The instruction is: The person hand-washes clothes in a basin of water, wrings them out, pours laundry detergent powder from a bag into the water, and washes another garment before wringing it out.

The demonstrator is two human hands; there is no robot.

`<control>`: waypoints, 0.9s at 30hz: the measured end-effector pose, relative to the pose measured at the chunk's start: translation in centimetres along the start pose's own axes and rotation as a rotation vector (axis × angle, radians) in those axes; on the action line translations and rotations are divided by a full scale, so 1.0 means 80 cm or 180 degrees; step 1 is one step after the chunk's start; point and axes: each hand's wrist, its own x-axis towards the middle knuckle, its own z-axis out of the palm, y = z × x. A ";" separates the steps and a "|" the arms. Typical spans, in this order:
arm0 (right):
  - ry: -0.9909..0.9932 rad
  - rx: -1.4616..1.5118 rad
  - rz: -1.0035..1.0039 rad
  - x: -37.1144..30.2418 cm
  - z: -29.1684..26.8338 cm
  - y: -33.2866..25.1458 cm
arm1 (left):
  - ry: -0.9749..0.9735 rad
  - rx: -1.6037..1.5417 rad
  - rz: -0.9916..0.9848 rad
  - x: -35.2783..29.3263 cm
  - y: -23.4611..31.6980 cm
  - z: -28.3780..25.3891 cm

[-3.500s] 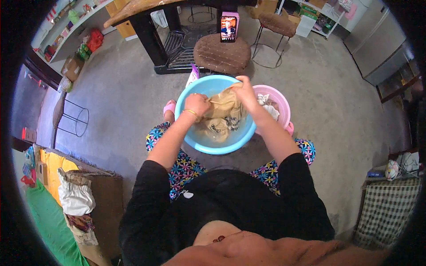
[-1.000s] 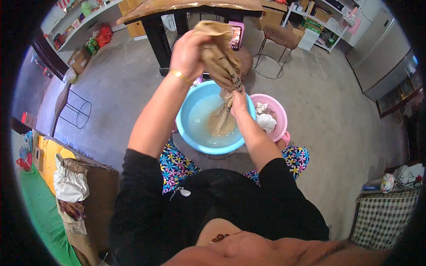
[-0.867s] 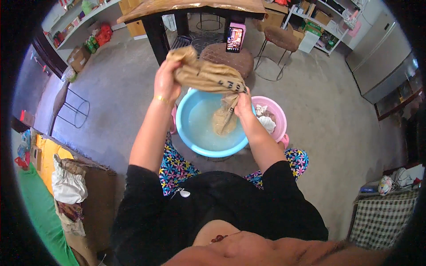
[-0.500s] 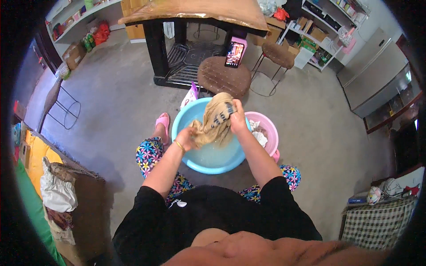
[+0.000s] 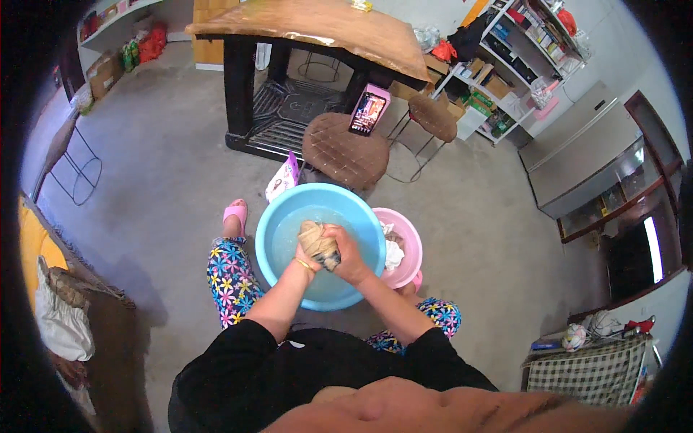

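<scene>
A bunched, wet tan cloth (image 5: pixel 315 239) is squeezed between both my hands over a blue basin (image 5: pixel 278 216) of cloudy water on the floor between my knees. My left hand (image 5: pixel 305 258), with a gold bangle at the wrist, grips the cloth from the near left side. My right hand (image 5: pixel 348 254) wraps around its right end, where a dark patch of fabric shows. The cloth is twisted into a tight bundle just above the water.
A pink basin (image 5: pixel 408 238) holding white laundry touches the blue one on the right. A round brown stool (image 5: pixel 345 151) with a phone (image 5: pixel 367 113) propped on it stands behind, beside a pink detergent bag (image 5: pixel 283 177), a wooden table (image 5: pixel 310 29) and shelves (image 5: pixel 520 43).
The cloth was lifted high and stretched out above the basin, then brought down; now it is wrung into a compact bundle held low over the water with both hands close together.
</scene>
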 end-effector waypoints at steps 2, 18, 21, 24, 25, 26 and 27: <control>0.0088 0.0286 0.0398 -0.011 -0.003 -0.006 | 0.0142 0.0389 0.0102 0.001 -0.007 0.007; -0.0838 -0.1191 0.0345 -0.006 -0.070 -0.028 | 0.0850 0.0823 -0.0126 0.000 -0.001 0.028; -0.0899 -0.0921 0.1356 -0.014 -0.065 -0.017 | 0.1076 0.1204 0.0117 -0.004 0.001 0.034; -0.0608 -0.0799 0.0784 -0.029 -0.052 0.015 | 0.1226 0.1206 0.0196 -0.016 -0.006 0.053; -0.0639 -0.0789 0.0783 -0.022 -0.050 0.009 | 0.1239 0.1182 0.0214 -0.019 -0.003 0.049; -0.0872 -0.0038 0.1959 -0.011 -0.050 -0.003 | 0.1100 0.1102 0.0176 -0.020 -0.001 0.044; -0.1082 0.0738 0.3124 -0.005 -0.049 -0.009 | 0.0960 0.1021 0.0139 -0.020 0.001 0.038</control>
